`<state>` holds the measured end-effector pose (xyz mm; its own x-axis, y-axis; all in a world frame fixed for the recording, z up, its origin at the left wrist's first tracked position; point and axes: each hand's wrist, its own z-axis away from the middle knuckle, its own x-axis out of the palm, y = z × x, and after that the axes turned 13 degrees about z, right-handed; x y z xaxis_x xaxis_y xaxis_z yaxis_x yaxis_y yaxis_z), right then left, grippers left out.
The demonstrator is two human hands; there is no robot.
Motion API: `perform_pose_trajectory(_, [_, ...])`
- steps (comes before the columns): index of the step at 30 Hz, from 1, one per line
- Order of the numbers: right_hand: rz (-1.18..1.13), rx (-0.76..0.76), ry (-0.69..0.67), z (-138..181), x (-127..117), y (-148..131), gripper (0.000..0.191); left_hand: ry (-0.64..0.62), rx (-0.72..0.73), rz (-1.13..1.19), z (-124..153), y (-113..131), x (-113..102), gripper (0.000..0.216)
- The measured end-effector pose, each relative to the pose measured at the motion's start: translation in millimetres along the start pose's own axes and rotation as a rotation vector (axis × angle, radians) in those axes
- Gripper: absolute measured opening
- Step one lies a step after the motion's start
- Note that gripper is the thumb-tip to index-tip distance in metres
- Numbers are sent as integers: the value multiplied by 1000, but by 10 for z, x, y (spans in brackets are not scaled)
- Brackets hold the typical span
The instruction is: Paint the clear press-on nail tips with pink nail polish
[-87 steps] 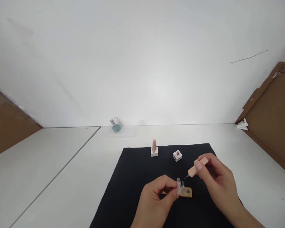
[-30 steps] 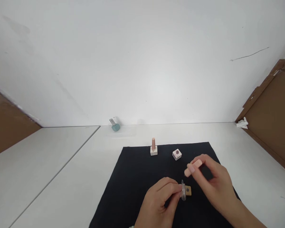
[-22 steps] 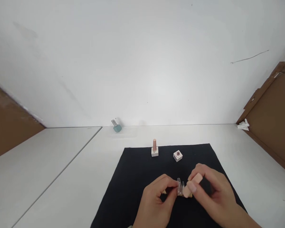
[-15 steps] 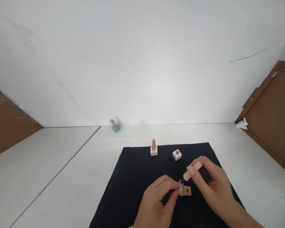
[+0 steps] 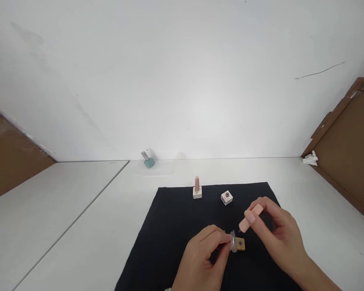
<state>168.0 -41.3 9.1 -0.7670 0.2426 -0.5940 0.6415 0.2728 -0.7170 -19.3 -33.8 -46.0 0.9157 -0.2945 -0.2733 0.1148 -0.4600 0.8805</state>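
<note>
Pinched in the fingers of my left hand (image 5: 202,256) is a small clear, ring-like piece (image 5: 233,241). Against its right side shows a tan block (image 5: 240,243) with a dark dot; how the two join I cannot tell. My right hand (image 5: 280,234) grips a pink nail polish brush cap (image 5: 251,218) between thumb and fingers, tilted with its dark brush tip pointing down-left. That tip is close to the clear piece, with a small gap between them. Behind the hands stands an uncapped white nail polish bottle (image 5: 227,198).
A black cloth (image 5: 176,226) lies under the hands on the white table (image 5: 87,242). At its far edge a pink-capped bottle (image 5: 197,190) stands upright. A teal bottle (image 5: 149,162) is near the wall. Brown cardboard (image 5: 348,141) and a crumpled white tissue (image 5: 310,158) are at right.
My right hand has drawn the brush cap slightly up and right, away from the clear piece. In my left fingers, the clear piece has turned a little.
</note>
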Motion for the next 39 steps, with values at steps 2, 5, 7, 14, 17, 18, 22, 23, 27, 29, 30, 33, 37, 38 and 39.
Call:
perform_pose_trajectory(2, [-37, -40, -126, 5, 0, -20, 28, -9, -8, 10, 1, 5, -3, 21])
perform_pose_trajectory(5, [-28, -33, -166, 8, 22, -16, 28, -6, -16, 15, 3, 10, -8, 22])
perform_pose_trajectory(7, [21, 26, -14, -1, 26, 10, 27, 2, -16, 23, 1, 12, -8, 21])
perform_pose_trajectory(14, [-62, -18, -78, 1, -30, -2, 30, 23, -137, 111, -37, 51, -15, 20])
perform_pose_trajectory(17, [-64, -13, -168, 5, -9, -19, 29, 45, -213, 171, -60, 63, -27, 19])
perform_pose_trajectory(18, [-47, 17, -124, -1, -1, -13, 29, 47, -233, 194, -66, 63, -30, 18])
perform_pose_trajectory(22, [-35, 141, 81, -28, -6, 34, 32, 28, -279, 316, -81, 56, -32, 14])
perform_pose_trajectory(23, [-50, 140, 79, -27, -15, 37, 33, 23, -293, 351, -83, 55, -32, 13])
perform_pose_trajectory(27, [-111, 18, -31, 14, -34, -6, 33, 47, -395, 489, -89, 54, -35, 9])
perform_pose_trajectory(29, [-124, -49, -74, 30, -21, -30, 31, 66, -449, 552, -92, 49, -40, 9])
perform_pose_trajectory(30, [-117, -70, -87, 31, -11, -33, 30, 73, -464, 579, -92, 45, -42, 9])
perform_pose_trajectory(33, [-68, -42, -44, 14, 12, -6, 29, 72, -465, 622, -87, 32, -43, 8])
perform_pose_trajectory(37, [-54, 78, 84, 0, -1, 42, 31, 50, -452, 618, -77, 28, -36, 6])
perform_pose_trajectory(38, [-61, 77, 94, 4, -7, 43, 32, 47, -444, 611, -75, 29, -35, 6])
perform_pose_trajectory(39, [-70, 64, 86, 10, -11, 41, 33, 46, -427, 598, -74, 31, -34, 6])
